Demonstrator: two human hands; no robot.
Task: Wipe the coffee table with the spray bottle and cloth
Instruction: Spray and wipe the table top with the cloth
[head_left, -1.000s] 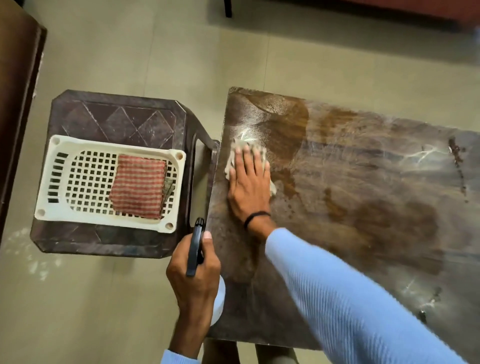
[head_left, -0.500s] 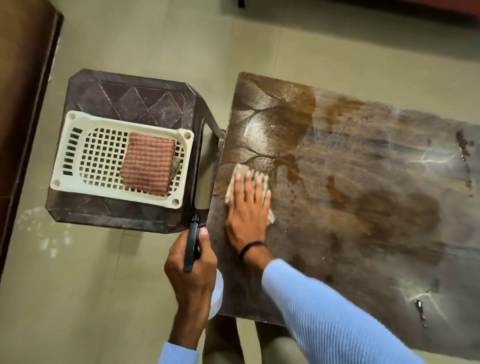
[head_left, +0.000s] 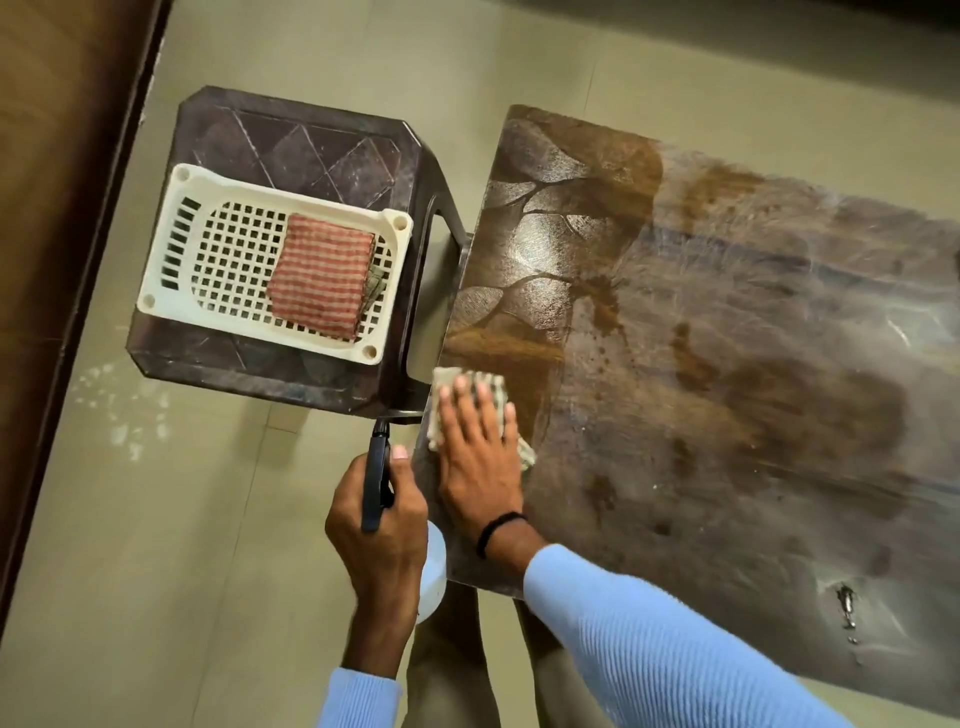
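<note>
- Right hand (head_left: 480, 452) flat, fingers straight and slightly spread, pressed down on the cloth (head_left: 448, 378); cloth right at the table's left edge, close to the near corner, mostly hidden under the palm, with only its far end and a scrap by the little finger showing.
- Left hand (head_left: 382, 535) curled round the neck of the spray bottle (head_left: 375, 483), thumb lying up along the black trigger head; bottle held off the table, just beside its left edge and above the floor; white body mostly hidden behind the hand.
- Floor (head_left: 197, 545): pale tiles, open on the near left, with a patch of white flecks.
- Table (head_left: 727, 364): dark top, wet streaks and brown stains across the middle, embossed leaf pattern at the far left; broad open surface to the right of the wiping hand; right end cut off by the frame.
- Brown wooden furniture (head_left: 52, 156) along the far left, only partly in frame, kind not clear.
- Dark plastic stool (head_left: 291, 140) just beside the table's left edge; touching or narrowly apart, cannot tell.
- White slotted basket (head_left: 176, 244) on the stool's top.
- Folded red checked cloth (head_left: 319, 280) in the basket's right half, something greenish peeking from beneath, too hidden to name.
- Black band (head_left: 498, 525) on the right wrist.
</note>
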